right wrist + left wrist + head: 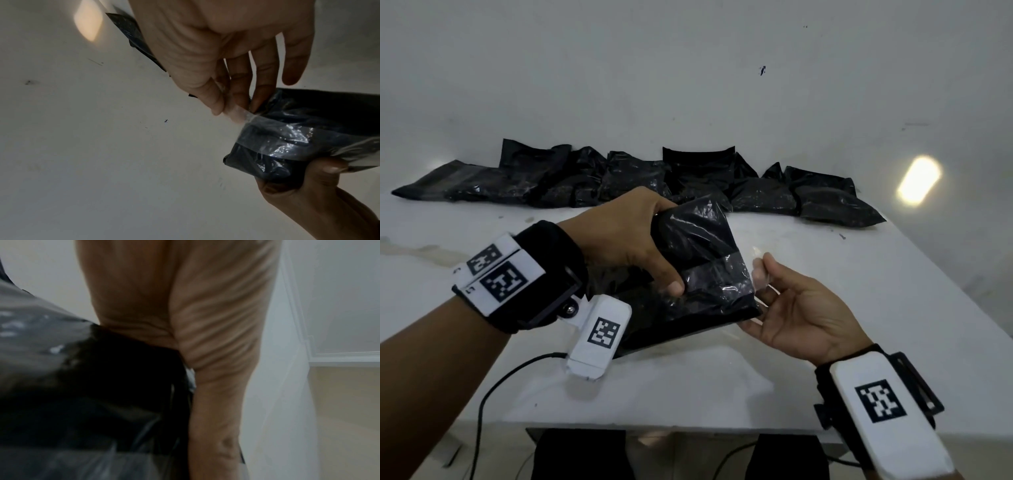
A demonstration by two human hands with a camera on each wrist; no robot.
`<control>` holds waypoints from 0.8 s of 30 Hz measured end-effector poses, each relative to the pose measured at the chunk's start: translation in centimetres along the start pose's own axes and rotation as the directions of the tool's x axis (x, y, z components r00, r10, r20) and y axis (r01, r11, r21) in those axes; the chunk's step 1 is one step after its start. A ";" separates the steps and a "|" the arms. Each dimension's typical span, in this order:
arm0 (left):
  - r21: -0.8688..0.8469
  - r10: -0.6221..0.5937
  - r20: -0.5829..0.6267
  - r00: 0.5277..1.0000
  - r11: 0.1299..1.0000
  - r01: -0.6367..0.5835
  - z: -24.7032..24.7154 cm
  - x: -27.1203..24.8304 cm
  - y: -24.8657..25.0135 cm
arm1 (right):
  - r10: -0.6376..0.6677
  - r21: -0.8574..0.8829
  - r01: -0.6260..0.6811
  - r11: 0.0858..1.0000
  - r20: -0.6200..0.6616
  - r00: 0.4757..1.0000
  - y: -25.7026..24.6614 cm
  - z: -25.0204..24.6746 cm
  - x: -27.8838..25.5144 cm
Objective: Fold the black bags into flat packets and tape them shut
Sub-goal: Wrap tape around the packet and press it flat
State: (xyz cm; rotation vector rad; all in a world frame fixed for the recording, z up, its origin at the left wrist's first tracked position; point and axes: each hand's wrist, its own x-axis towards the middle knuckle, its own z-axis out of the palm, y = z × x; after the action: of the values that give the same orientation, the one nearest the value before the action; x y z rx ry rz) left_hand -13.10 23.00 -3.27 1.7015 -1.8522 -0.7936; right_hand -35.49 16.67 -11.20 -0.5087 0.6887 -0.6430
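Taping step was under way: left hand (626, 236) gripped the folded black packet (698, 260) above the white table (859, 308), thumb pressing by the clear tape (717, 270) strip across it. Right hand (796, 308) pinched the tape's free end between thumb & forefinger at the packet's edge, other fingers loose. Next, prob. wrap that end round the edge & press it flat w/o wrinkles; other black bags (619, 178) lay along the wall.

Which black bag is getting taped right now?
Find the white table with a row of black packets along the wall. Nearer than that row, the left hand grips one folded black bag above the table. Only it has a clear tape strip whose loose end the right hand pinches.
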 end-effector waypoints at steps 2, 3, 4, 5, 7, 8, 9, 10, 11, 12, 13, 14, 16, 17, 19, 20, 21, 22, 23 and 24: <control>0.005 0.018 -0.002 1.000 1.000 -0.018 -0.1 -0.2 0.4 | 0.023 -0.003 -0.023 1.000 -0.037 0.999 0.0 0.2 0.2; 0.008 0.025 -0.002 1.000 1.000 -0.025 -0.1 -0.3 0.6 | 0.037 -0.015 -0.037 0.999 -0.051 0.998 0.1 0.2 0.3; 0.009 0.030 -0.001 1.000 0.999 -0.030 -0.2 -0.3 0.8 | 0.043 -0.038 -0.046 0.998 -0.060 0.997 0.1 0.3 0.4; 0.004 0.036 -0.002 0.999 0.999 -0.036 -0.2 -0.4 1.0 | 0.045 -0.067 -0.049 0.997 -0.064 0.997 0.2 0.4 0.5; -0.018 0.048 -0.008 0.999 0.999 -0.049 -0.3 -0.5 1.3 | 0.042 -0.131 -0.049 0.990 -0.056 0.998 0.5 0.6 0.5; -0.026 0.056 -0.013 0.998 0.998 -0.056 -0.4 -0.6 1.5 | 0.041 -0.164 -0.048 0.985 -0.050 0.998 0.6 0.8 0.5; -0.031 0.062 -0.017 0.998 0.998 -0.062 -0.4 -0.6 1.7 | 0.036 -0.190 -0.044 0.981 -0.041 0.998 0.7 1.0 0.4; -0.036 0.067 -0.019 0.998 0.997 -0.067 -0.4 -0.7 1.8 | 0.026 -0.211 -0.032 0.977 -0.031 0.999 0.8 1.1 0.2; -0.040 0.069 -0.022 0.997 0.997 -0.070 -0.5 -0.7 2.0 | 0.010 -0.233 -0.013 0.972 -0.018 1.000 0.8 1.2 0.1; -0.042 0.070 -0.024 0.997 0.997 -0.071 -0.5 -0.8 2.1 | -0.018 -0.264 0.015 0.964 -0.006 1.000 0.8 1.1 0.1; -0.041 0.069 -0.027 0.997 0.997 -0.070 -0.5 -0.8 2.1 | -0.061 -0.299 0.060 0.952 0.006 0.998 0.8 1.0 0.2; -0.035 0.067 -0.028 0.997 0.997 -0.068 -0.6 -0.8 2.1 | -0.121 -0.329 0.120 0.937 0.018 0.992 0.7 0.7 0.3; -0.003 0.058 -0.031 0.998 0.998 -0.058 -0.6 -0.7 2.1 | -0.284 -0.350 0.278 0.895 0.034 0.958 0.6 0.4 0.4; 0.016 0.053 -0.033 0.998 0.998 -0.053 -0.7 -0.7 2.1 | -0.364 -0.349 0.355 0.867 0.042 0.930 0.5 0.3 0.3; 0.034 0.047 -0.039 0.998 0.998 -0.046 -0.8 -0.6 2.1 | -0.464 -0.365 0.454 0.813 0.065 0.884 0.0 0.2 -0.1; 0.036 0.045 -0.044 0.998 0.998 -0.044 -0.8 -0.5 2.0 | -0.488 -0.370 0.481 0.794 0.081 0.869 -0.2 0.3 -0.4; 0.037 0.044 -0.049 0.998 0.998 -0.042 -0.8 -0.5 2.0 | -0.503 -0.379 0.505 0.776 0.112 0.857 -0.5 0.4 -0.7; 0.037 0.042 -0.055 0.998 0.999 -0.040 -0.8 -0.4 2.1 | -0.516 -0.401 0.529 0.748 0.150 0.844 -0.6 0.6 -1.1; 0.036 0.044 -0.057 0.997 0.998 -0.042 -0.8 -0.3 2.1 | -0.525 -0.442 0.551 0.708 0.194 0.829 -0.6 1.1 -1.5; 0.035 0.050 -0.057 0.997 0.998 -0.048 -0.7 -0.3 2.2 | -0.524 -0.494 0.571 0.656 0.247 0.815 -0.4 1.5 -1.7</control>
State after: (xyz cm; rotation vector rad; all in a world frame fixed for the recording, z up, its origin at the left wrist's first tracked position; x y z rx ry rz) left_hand -14.15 23.30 -1.17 1.6748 -1.8701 -0.6904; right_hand -35.62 17.88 -9.18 -1.3198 0.6332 -0.9923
